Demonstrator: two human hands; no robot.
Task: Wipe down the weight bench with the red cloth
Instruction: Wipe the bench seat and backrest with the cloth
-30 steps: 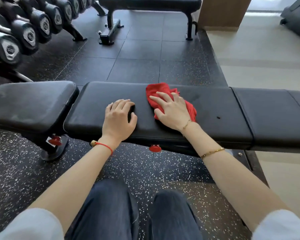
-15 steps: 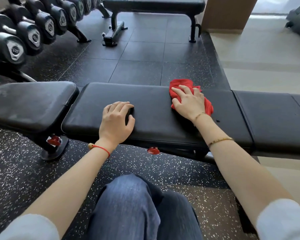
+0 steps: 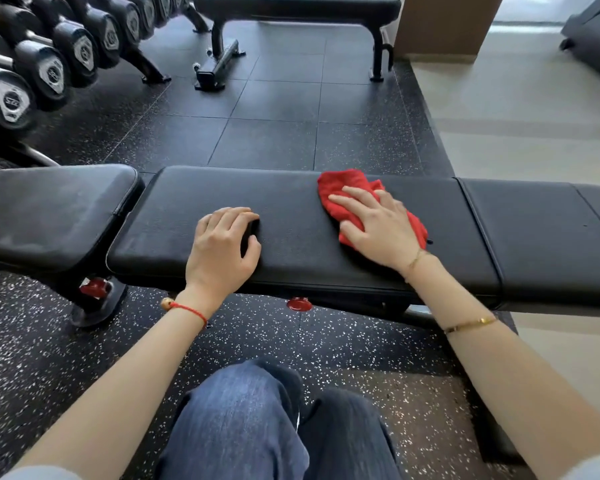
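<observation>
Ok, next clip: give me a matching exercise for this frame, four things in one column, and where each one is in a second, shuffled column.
Things:
1. red cloth
2. left hand
3. dumbbells
4. second bench

Places:
A. racked at the far left
B. across the floor, at the top of the view
C. under the right hand, on the weight bench
D. resting bare on the bench's middle pad, near its front edge

Pairs: 1-C, 2-D, 3-A, 4-B
</observation>
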